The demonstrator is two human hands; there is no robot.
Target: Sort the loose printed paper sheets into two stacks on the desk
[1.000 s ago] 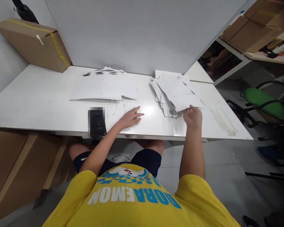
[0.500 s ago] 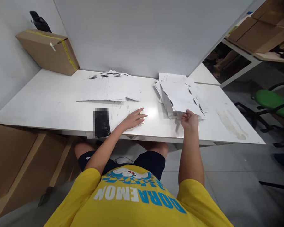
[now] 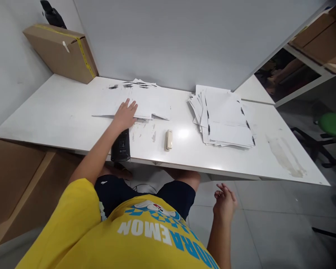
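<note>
My left hand [image 3: 125, 115] rests on the near edge of the left stack of paper sheets [image 3: 145, 101], its fingers spread. Beneath my left wrist lies a black handheld device [image 3: 121, 149], partly covered by the arm. Off the table's front edge, above the floor, my right hand [image 3: 224, 201] hangs with loosely bent fingers and no visible object in it. A small cream stapler [image 3: 169, 140] lies on the white table between the hands. To its right is a second, uneven pile of sheets [image 3: 226, 116] with black marks along the sides.
A cardboard box [image 3: 61, 52] with yellow tape leans at the table's back left corner. A grey partition [image 3: 168, 45] rises behind the white table [image 3: 58, 112]. More cardboard [image 3: 14, 175] stands at the lower left. A green chair [image 3: 334, 125] is at the far right.
My left hand has moved left from the stapler to the left stack. My right hand has let go of the sheet on the right pile and drawn back off the table.
</note>
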